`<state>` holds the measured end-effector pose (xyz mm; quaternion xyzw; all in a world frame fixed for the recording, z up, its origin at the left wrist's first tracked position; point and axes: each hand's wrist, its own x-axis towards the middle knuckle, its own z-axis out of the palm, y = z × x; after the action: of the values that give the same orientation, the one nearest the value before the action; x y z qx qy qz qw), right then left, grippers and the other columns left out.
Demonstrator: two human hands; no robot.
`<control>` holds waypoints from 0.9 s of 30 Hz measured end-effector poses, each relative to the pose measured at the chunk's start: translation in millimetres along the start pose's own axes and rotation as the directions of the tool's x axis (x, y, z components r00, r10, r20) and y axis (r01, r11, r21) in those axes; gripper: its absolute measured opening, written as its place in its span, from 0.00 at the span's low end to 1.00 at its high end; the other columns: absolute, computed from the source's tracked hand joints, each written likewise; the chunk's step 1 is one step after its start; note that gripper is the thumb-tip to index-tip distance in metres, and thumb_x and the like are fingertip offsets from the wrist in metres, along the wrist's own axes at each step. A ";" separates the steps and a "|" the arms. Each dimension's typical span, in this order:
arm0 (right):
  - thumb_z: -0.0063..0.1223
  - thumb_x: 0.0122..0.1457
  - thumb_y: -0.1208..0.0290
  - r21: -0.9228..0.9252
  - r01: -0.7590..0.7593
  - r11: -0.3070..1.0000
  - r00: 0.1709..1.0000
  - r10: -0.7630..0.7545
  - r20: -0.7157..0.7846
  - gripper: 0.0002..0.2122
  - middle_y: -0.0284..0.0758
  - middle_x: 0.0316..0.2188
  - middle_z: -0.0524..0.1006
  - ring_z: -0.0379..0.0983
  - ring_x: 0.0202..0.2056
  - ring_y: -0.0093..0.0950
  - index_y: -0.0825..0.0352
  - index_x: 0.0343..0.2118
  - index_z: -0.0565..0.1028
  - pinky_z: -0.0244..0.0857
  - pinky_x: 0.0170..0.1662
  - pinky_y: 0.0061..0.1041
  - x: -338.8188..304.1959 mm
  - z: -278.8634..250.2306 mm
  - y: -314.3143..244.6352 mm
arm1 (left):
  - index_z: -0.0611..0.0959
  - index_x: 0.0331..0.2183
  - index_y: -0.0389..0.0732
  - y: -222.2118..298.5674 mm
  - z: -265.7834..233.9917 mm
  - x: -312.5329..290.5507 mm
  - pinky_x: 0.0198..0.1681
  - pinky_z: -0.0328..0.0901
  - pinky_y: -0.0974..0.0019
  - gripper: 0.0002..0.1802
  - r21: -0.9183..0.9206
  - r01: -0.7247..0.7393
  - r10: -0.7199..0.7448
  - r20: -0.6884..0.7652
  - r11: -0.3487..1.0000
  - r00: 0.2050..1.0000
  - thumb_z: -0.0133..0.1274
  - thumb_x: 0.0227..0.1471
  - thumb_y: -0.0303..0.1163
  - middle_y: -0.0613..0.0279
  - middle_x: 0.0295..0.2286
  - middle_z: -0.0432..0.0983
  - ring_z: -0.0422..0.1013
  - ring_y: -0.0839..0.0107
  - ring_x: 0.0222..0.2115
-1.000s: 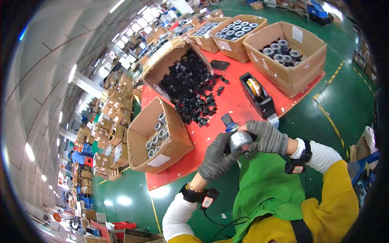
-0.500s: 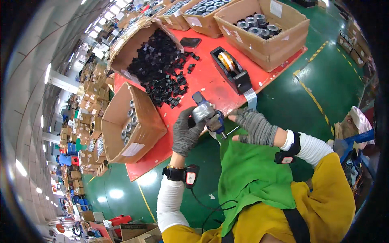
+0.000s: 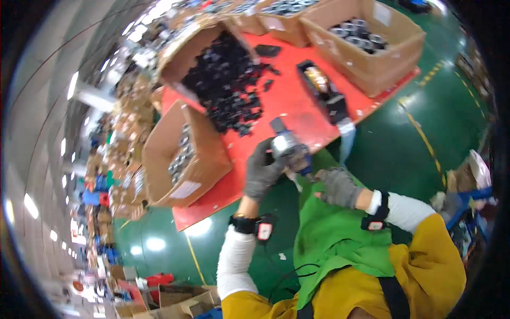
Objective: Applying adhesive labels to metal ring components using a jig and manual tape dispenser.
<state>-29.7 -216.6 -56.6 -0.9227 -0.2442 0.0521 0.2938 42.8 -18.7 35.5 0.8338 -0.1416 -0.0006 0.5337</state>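
At the near edge of the red table is a small blue vise-like tool (image 3: 303, 161) with a silver, rounded metal part (image 3: 282, 142) at its upper left. My left hand (image 3: 263, 173), in a grey fingerless glove, curls around the silver part from the left. On the other side, my right hand (image 3: 340, 189), gloved the same way, is closed at the lower end of the tool, where its thin handle rod sits. The rod is hidden by the fingers and blurred. A green apron (image 3: 334, 223) hangs just below both hands.
On the red table (image 3: 284, 114), loose black plastic clips (image 3: 226, 85) spill from a tipped carton. A black tape dispenser (image 3: 324, 93) stands at the right edge, a tape strip hanging off. Cartons of silver rolls stand left (image 3: 186, 157) and far right (image 3: 366, 53).
My right hand has gone from spread fingers to closed at the tool's handle. The whole view has shifted, so table and hands sit slightly right and lower. The left hand keeps its hold.
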 end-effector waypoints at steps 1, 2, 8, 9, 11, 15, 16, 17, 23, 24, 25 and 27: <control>0.53 0.45 0.55 0.097 0.035 0.995 0.982 -0.015 -0.190 0.21 0.44 0.33 0.72 0.68 0.35 0.39 0.68 0.36 0.71 0.61 0.39 0.36 -7.4 21.6 13.8 | 0.70 0.44 0.35 -0.1 2.3 6.6 0.39 0.67 0.68 0.25 0.082 0.034 -0.040 0.075 0.996 0.996 0.59 0.43 0.30 0.58 0.33 0.73 0.70 0.72 0.33; 0.52 0.46 0.54 0.200 0.102 0.974 0.930 -0.022 -0.368 0.20 0.43 0.31 0.73 0.69 0.33 0.40 0.68 0.35 0.71 0.62 0.37 0.36 -5.0 36.8 21.9 | 0.68 0.46 0.35 -6.7 8.9 8.2 0.40 0.66 0.67 0.27 -0.048 0.012 -0.009 0.078 0.999 0.997 0.58 0.43 0.29 0.58 0.36 0.71 0.69 0.72 0.36; 0.49 0.46 0.61 -0.091 -0.066 0.994 0.965 0.040 -0.261 0.10 0.40 0.22 0.72 0.69 0.27 0.39 0.64 0.23 0.70 0.61 0.32 0.36 -3.5 -9.5 3.9 | 0.71 0.43 0.37 4.6 9.5 2.1 0.35 0.69 0.68 0.27 -0.058 0.006 -0.003 0.052 0.998 0.999 0.60 0.40 0.32 0.59 0.31 0.73 0.71 0.72 0.30; 0.48 0.46 0.61 -0.223 -0.091 0.971 0.965 0.031 -0.259 0.09 0.39 0.20 0.72 0.69 0.26 0.38 0.63 0.21 0.69 0.60 0.30 0.36 -2.4 -15.4 3.7 | 0.71 0.43 0.37 0.9 8.6 1.8 0.35 0.69 0.68 0.27 -0.055 0.006 -0.004 0.041 0.998 0.999 0.60 0.40 0.32 0.59 0.31 0.73 0.71 0.72 0.30; 0.47 0.46 0.61 -0.290 -0.083 0.953 0.977 0.020 -0.213 0.09 0.39 0.19 0.71 0.69 0.25 0.38 0.62 0.21 0.69 0.60 0.29 0.36 -0.9 -27.8 2.1 | 0.71 0.43 0.37 -8.0 8.3 1.4 0.34 0.69 0.68 0.26 -0.083 -0.057 0.060 0.032 0.995 0.998 0.60 0.40 0.33 0.59 0.31 0.73 0.71 0.73 0.30; 0.46 0.48 0.62 -0.348 -0.044 0.936 0.982 -0.023 -0.188 0.09 0.38 0.18 0.70 0.68 0.22 0.37 0.61 0.20 0.68 0.59 0.25 0.34 -2.7 -36.7 2.5 | 0.72 0.43 0.37 -4.8 10.0 4.6 0.33 0.68 0.68 0.26 -0.031 -0.044 0.046 0.084 0.999 0.995 0.59 0.40 0.34 0.59 0.31 0.73 0.72 0.72 0.30; 0.46 0.48 0.62 -0.311 -0.048 0.949 0.988 -0.002 -0.156 0.08 0.37 0.18 0.70 0.68 0.21 0.37 0.61 0.21 0.68 0.59 0.24 0.34 -6.0 -39.5 3.0 | 0.70 0.45 0.36 -11.1 8.8 4.5 0.36 0.68 0.68 0.27 -0.078 -0.020 0.028 0.101 0.997 0.994 0.59 0.41 0.31 0.59 0.33 0.72 0.71 0.72 0.32; 0.45 0.49 0.62 -0.358 -0.008 0.934 0.971 -0.077 -0.224 0.08 0.36 0.18 0.69 0.67 0.20 0.36 0.61 0.22 0.68 0.59 0.23 0.33 -4.0 -33.6 3.1 | 0.68 0.47 0.36 -17.0 5.7 3.2 0.38 0.67 0.68 0.28 -0.126 0.004 0.011 0.122 0.992 0.992 0.58 0.42 0.28 0.59 0.36 0.71 0.69 0.72 0.35; 0.40 0.55 0.65 -0.196 0.004 0.981 0.979 -0.043 -0.198 0.09 0.39 0.22 0.70 0.68 0.21 0.31 0.65 0.31 0.69 0.63 0.22 0.31 6.6 56.0 27.4 | 0.72 0.42 0.36 -6.6 3.0 1.5 0.33 0.67 0.70 0.25 0.033 0.033 -0.034 0.015 0.999 0.999 0.59 0.39 0.30 0.60 0.30 0.74 0.71 0.75 0.29; 0.40 0.55 0.65 0.135 -0.065 0.989 0.965 0.096 -0.243 0.10 0.42 0.24 0.71 0.69 0.22 0.33 0.66 0.34 0.69 0.65 0.24 0.31 12.4 80.8 34.8 | 0.72 0.41 0.36 4.2 5.4 2.1 0.32 0.67 0.72 0.24 0.054 0.094 -0.096 0.038 0.994 0.995 0.59 0.39 0.30 0.60 0.30 0.73 0.70 0.77 0.29; 0.40 0.55 0.65 0.134 -0.076 0.988 0.962 0.108 -0.250 0.10 0.42 0.24 0.71 0.69 0.22 0.33 0.66 0.34 0.69 0.65 0.24 0.31 14.9 71.6 25.4 | 0.72 0.42 0.36 1.5 6.4 2.4 0.31 0.66 0.73 0.24 0.052 0.077 -0.080 0.042 0.996 0.996 0.59 0.39 0.30 0.61 0.31 0.73 0.70 0.77 0.28; 0.44 0.54 0.62 0.428 0.063 0.901 0.891 0.142 -0.430 0.14 0.44 0.26 0.73 0.71 0.26 0.39 0.67 0.37 0.68 0.66 0.30 0.33 12.1 47.8 3.7 | 0.72 0.42 0.36 -4.1 6.7 4.8 0.32 0.66 0.73 0.24 -0.015 0.058 -0.057 0.058 0.998 0.997 0.59 0.40 0.28 0.61 0.31 0.72 0.69 0.77 0.29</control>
<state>-29.0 -188.7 -97.4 -0.8259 -0.1323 -0.1047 0.5379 47.4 -24.2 29.7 0.8327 -0.1327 -0.0409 0.5360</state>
